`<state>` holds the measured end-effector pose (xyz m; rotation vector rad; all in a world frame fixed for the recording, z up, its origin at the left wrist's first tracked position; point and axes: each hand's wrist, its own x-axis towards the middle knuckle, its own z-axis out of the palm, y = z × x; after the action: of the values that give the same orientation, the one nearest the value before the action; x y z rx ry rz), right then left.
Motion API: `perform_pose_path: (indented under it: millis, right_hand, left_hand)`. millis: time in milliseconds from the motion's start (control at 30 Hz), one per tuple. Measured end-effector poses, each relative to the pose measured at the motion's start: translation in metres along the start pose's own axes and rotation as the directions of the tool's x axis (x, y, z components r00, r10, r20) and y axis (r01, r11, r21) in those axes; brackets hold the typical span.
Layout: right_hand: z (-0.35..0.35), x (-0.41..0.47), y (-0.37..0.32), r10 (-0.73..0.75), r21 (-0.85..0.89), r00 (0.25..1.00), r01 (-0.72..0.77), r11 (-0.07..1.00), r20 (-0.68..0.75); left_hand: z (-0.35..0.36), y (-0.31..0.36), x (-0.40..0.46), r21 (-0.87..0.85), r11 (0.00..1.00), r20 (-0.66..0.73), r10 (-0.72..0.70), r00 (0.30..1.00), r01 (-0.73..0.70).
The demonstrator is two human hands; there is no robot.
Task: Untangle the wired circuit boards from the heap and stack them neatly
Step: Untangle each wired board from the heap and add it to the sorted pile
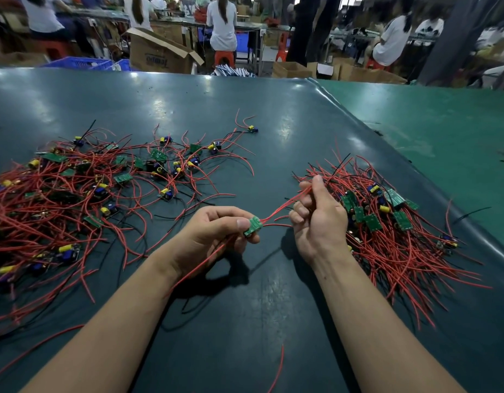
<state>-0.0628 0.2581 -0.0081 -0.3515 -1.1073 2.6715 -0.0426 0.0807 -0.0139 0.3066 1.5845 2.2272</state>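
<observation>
1 board held between 2 hands above the dark table.

The tangled heap lies far left; the left hand pinches a small green circuit board at thumb and fingertips, its red wires running right into the curled right hand, just beside the sorted stack.
</observation>
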Motion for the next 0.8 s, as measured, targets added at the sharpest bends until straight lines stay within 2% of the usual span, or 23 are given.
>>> perform_pose_path:
  millis: [67,200,300,367,500,667,800]
  right_hand:
    - [-0.002,0.000,-0.001,0.059,-0.032,0.998,-0.058,0.998,0.031]
    - [-0.001,-0.009,0.005,0.217,-0.258,0.954,-0.160,0.953,0.207]
    - [-0.001,-0.015,0.010,0.303,-0.417,0.897,-0.154,0.896,0.322]
    - [-0.002,-0.015,0.011,0.301,-0.439,0.888,-0.130,0.889,0.347]
    - [-0.003,-0.011,0.009,0.166,-0.429,0.946,-0.031,0.903,0.280]
    - [-0.006,-0.001,-0.004,-0.042,-0.200,0.995,0.058,0.978,0.085]
    - [-0.007,0.002,-0.006,-0.059,-0.086,0.998,0.058,0.995,-0.013]
  left_hand:
    - [-0.001,0.000,0.002,-0.064,0.997,-0.056,0.035,0.998,-0.039]
    - [-0.001,-0.001,0.007,-0.146,0.985,-0.168,0.061,0.984,-0.086]
    - [0.000,-0.003,0.006,-0.068,0.996,-0.151,0.049,0.987,-0.060]
    - [0.001,-0.003,0.004,-0.034,0.998,-0.123,0.048,0.991,-0.052]
    - [0.002,-0.003,0.004,-0.021,0.998,-0.110,0.050,0.993,-0.052]
    - [0.000,-0.001,0.001,-0.004,0.999,-0.025,0.034,0.999,-0.034]
    - [-0.001,0.000,0.001,-0.054,0.998,-0.034,0.044,0.998,-0.046]
